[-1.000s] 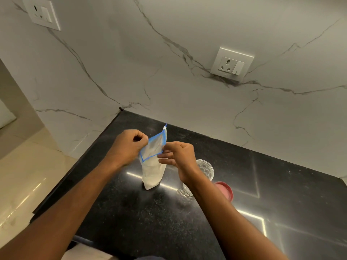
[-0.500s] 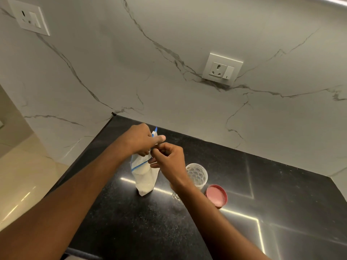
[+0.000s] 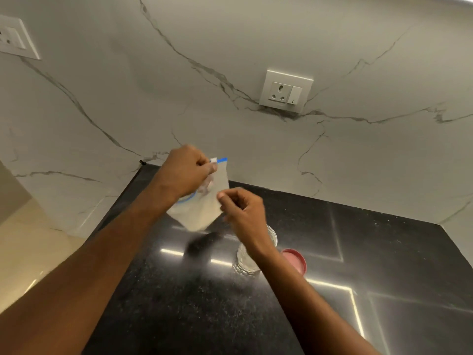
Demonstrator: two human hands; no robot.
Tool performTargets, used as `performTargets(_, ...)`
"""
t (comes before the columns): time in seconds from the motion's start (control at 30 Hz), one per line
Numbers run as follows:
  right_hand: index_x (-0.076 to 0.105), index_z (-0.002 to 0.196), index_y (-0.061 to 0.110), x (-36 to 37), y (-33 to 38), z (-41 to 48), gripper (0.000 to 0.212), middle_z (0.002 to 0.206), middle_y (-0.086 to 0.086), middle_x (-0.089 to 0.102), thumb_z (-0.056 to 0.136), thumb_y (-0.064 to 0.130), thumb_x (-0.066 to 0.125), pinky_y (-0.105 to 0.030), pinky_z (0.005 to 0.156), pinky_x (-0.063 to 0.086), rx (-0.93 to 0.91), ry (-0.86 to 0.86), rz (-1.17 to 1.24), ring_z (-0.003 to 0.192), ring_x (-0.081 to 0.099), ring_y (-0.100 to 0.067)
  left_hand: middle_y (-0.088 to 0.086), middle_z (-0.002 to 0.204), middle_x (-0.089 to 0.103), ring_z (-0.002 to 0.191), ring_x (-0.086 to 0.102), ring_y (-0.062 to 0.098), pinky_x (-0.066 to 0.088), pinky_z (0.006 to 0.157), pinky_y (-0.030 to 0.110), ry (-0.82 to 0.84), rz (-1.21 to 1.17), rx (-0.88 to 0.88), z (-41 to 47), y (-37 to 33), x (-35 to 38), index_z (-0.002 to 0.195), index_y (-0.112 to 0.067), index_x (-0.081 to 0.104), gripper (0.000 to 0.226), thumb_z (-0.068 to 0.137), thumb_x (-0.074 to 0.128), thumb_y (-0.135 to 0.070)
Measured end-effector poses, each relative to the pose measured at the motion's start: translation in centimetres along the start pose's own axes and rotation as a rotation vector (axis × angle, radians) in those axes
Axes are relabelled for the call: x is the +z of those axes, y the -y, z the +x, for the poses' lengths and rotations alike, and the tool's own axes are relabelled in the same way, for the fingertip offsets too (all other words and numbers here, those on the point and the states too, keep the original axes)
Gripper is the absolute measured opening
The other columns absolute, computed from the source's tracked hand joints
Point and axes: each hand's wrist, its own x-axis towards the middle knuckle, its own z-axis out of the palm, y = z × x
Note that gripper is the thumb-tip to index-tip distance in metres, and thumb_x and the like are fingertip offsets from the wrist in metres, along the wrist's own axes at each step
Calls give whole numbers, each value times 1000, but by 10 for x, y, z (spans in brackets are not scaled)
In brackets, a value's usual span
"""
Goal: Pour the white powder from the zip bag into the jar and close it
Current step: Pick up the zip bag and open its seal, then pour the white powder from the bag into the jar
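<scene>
The clear zip bag [image 3: 202, 213], with a blue zip strip and white powder in its lower part, hangs tilted in the air above the black counter [image 3: 204, 311]. My left hand [image 3: 185, 172] grips its top corner by the zip. My right hand [image 3: 243, 208] is curled at the bag's right edge, thumb and fingers pinched against it. The clear glass jar [image 3: 244, 262] stands open on the counter just under my right wrist, which hides part of its rim. Its pink lid [image 3: 295, 260] lies flat to the right of the jar.
A white marble wall rises behind the counter, with a socket plate [image 3: 285, 92] above the jar and another switch plate [image 3: 12, 38] at the far left. The counter's left edge drops to a beige floor [image 3: 25, 252].
The bag has been lifted off the counter and tilted to the right. My left hand rose with its top. My right hand slid from the zip down to the bag's right edge.
</scene>
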Motion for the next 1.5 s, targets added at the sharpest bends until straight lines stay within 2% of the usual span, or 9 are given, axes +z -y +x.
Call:
performTargets(0.17,67,121,25,-45,5,27,17,115,8,69,105,30,62,-36,92,60,79,-268,27,105,68,-7,-2,73,80,60,77,16,65,62,24,-34,-149,180,19,-59,-29,81,-20,81,24,100,72,-32)
performTargets(0.27,65,127,19,-70,4,38,33,124,2,67,107,44,55,-39,89,59,294,-290,199,116,65,-19,1,73,79,60,75,18,59,55,14,-73,-178,298,29,-90,-34,87,-12,83,28,100,71,-34)
performTargets(0.37,71,122,14,-90,3,37,42,115,-5,79,106,49,54,-45,85,60,358,-343,432,107,75,-23,2,75,79,61,76,14,65,57,25,-45,-262,330,35,-114,-26,88,-7,83,31,101,71,-33)
performTargets(0.43,75,118,15,-104,1,31,40,109,-6,81,104,48,58,-48,86,60,350,-442,510,104,76,-25,-3,70,78,56,72,6,60,50,21,-1,-331,349,34,-123,-13,86,-5,83,32,102,71,-30)
performTargets(0.67,77,110,17,-160,-17,-10,36,107,-6,81,98,49,68,-51,92,59,360,-596,511,110,74,-31,10,85,81,69,71,15,64,59,31,256,-548,338,12,-130,43,91,-3,81,31,104,67,-27)
performTargets(0.9,70,102,14,-201,-19,-51,21,109,-8,72,98,35,70,-55,102,56,322,-745,537,111,67,-33,8,87,82,71,74,19,62,58,30,282,-732,295,-6,-116,93,96,-7,81,27,104,67,-28)
performTargets(1.03,69,95,16,-215,-13,-64,23,90,1,71,98,39,71,-44,86,58,197,-799,419,92,65,-22,7,90,82,77,81,24,68,64,36,288,-727,271,-14,-88,116,102,-11,80,20,103,68,-27)
performTargets(1.23,74,89,17,-217,-11,-67,17,72,15,69,99,31,73,-17,63,54,-38,-813,155,67,62,0,-6,95,83,89,81,15,65,65,25,304,-705,123,-26,-49,137,103,-26,77,12,100,66,-31)
performTargets(1.5,62,84,34,-204,4,-58,20,67,21,58,103,31,68,-15,54,42,-231,-736,-241,59,47,0,-6,103,82,98,79,10,65,76,24,287,-792,36,-33,-25,140,112,-23,76,15,101,66,-26)
